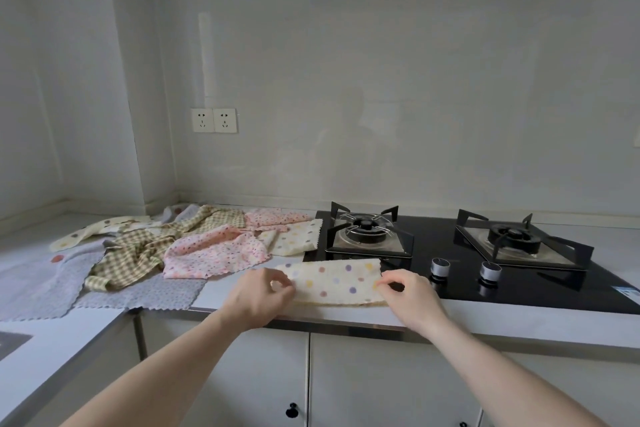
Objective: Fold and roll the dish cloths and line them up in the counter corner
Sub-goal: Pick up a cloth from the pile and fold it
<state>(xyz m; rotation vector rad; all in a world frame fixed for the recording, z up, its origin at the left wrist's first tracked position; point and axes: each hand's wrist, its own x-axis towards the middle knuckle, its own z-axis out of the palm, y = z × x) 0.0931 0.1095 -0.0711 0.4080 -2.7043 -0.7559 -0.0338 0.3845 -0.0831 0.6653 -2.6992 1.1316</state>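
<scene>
Low in the middle of the frame, the dotted cloth point(337, 282) lies folded in a long strip on the counter point(346, 314), and its far right corner rests on the black hob point(519, 274). The left hand point(258, 298) pinches the left end of the strip between thumb and curled fingers, and the right hand point(410, 295) pinches the right end in the same way. The strip looks folded but not yet rolled, so I judge the roll is the next step. The risk is that the layers slide apart if one end is lifted before the other, because the cloth is soft and thin. The near edge lies close to the counter's front edge, so a pull toward the person could drag it over the edge. The knobs point(464, 269) stand just beside the right hand, and a careless sweep could touch them. The pile point(180, 246) of loose cloths at middle left fills the way to the corner point(162, 210), so a finished roll may be hard to place there.
</scene>
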